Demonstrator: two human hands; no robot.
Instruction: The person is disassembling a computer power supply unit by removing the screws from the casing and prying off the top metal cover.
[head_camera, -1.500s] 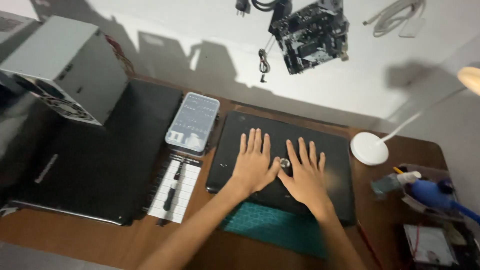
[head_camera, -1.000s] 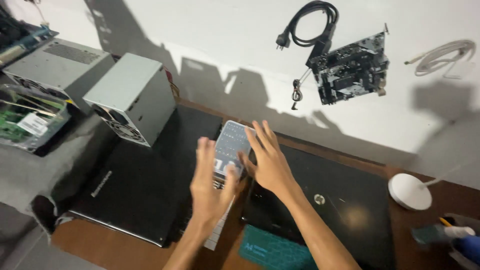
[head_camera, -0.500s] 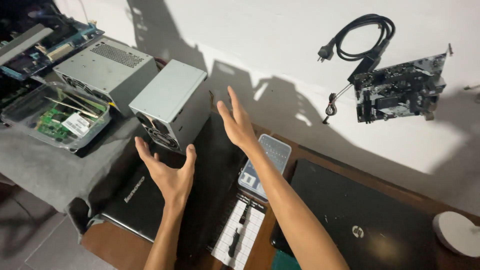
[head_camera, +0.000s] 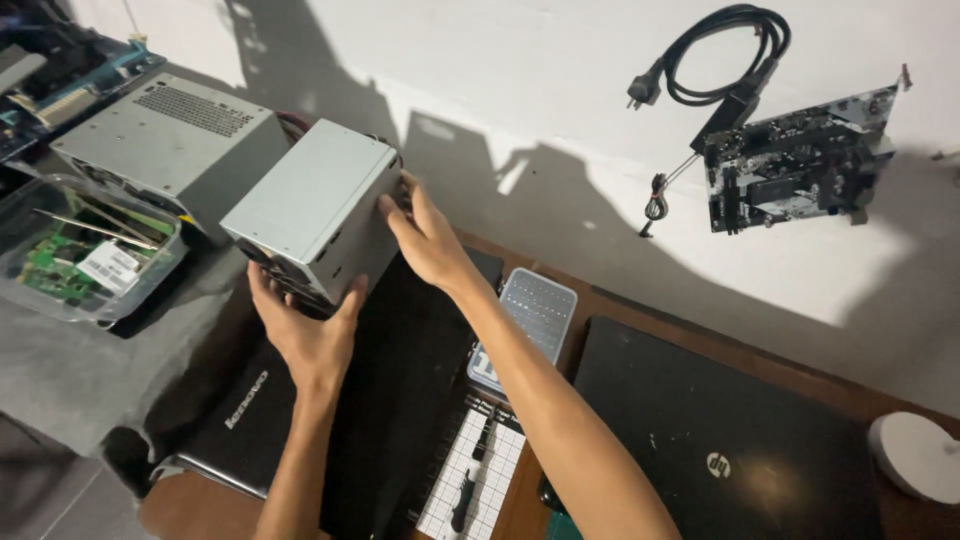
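A grey metal power supply box (head_camera: 315, 205) is held between both hands, tilted, above a black closed laptop (head_camera: 330, 400). My left hand (head_camera: 305, 330) grips its near end from below. My right hand (head_camera: 425, 235) presses against its far right side, fingers spread along the edge. Both forearms reach up from the bottom of the view.
A second grey power supply (head_camera: 165, 140) sits behind, left. A clear plastic tub of circuit boards (head_camera: 80, 250) lies at far left on grey cloth. A bit-set case (head_camera: 530, 320), a screwdriver mat (head_camera: 475, 480), another black laptop (head_camera: 720, 440), a wall-hung circuit board (head_camera: 800, 160) and a power cable (head_camera: 720, 50) are right.
Both hands left the right laptop, swung left with the view, reached for the grey power supply and now grip it, lifted and tilted.
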